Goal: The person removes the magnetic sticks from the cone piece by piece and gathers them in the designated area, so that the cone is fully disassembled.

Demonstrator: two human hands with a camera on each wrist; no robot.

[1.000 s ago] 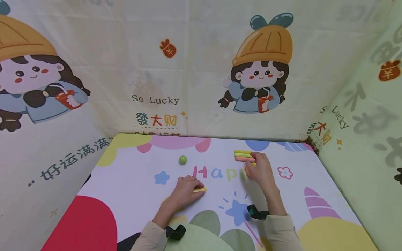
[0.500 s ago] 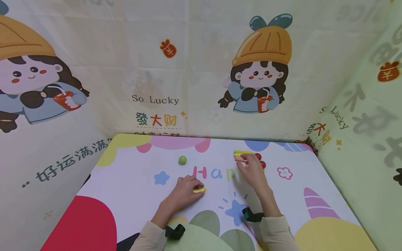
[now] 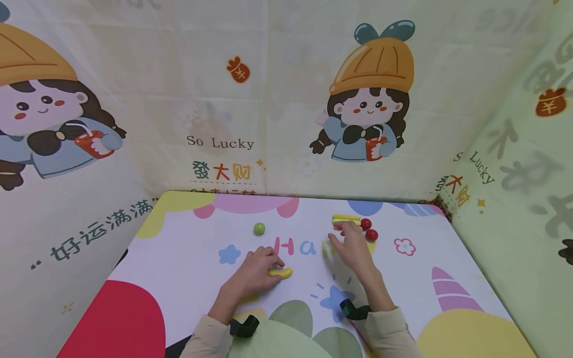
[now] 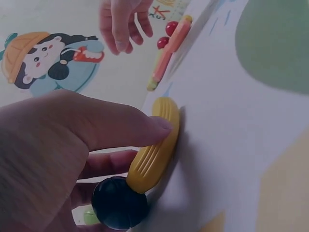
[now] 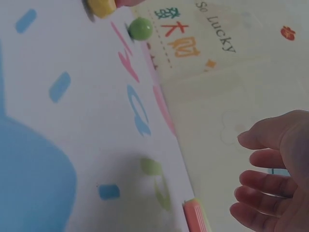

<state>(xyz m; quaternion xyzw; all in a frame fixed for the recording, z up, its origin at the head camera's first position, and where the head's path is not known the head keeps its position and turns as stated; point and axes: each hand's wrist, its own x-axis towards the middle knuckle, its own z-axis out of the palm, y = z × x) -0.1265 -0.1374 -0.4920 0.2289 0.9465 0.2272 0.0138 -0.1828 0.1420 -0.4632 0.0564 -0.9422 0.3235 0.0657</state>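
Observation:
My left hand [image 3: 255,271] is low over the tabletop with a yellow, ridged toy banana [image 4: 157,150] between its thumb and fingers. The thumb tip lies across the banana in the left wrist view. A glossy dark ball [image 4: 119,203] sits at the banana's near end, hidden in the head view. My right hand [image 3: 353,248] hovers with relaxed, spread fingers and holds nothing. Below its fingertips lie narrow yellow and green sticks [image 3: 346,218] side by side. A salmon-pink ridged stick [image 5: 195,215] is beside them. Two red balls [image 3: 369,229] rest at their right end.
A green ball [image 3: 259,228] stands farther back on the left. The printed tabletop [image 3: 179,258] carries stars, flowers and letters. A patterned cloth wall [image 3: 286,99] rises along its back edge, with more cloth at both sides.
My right hand has moved left, and the two red balls have come into sight. The left hand's fingers have lifted slightly, so more of the banana shows.

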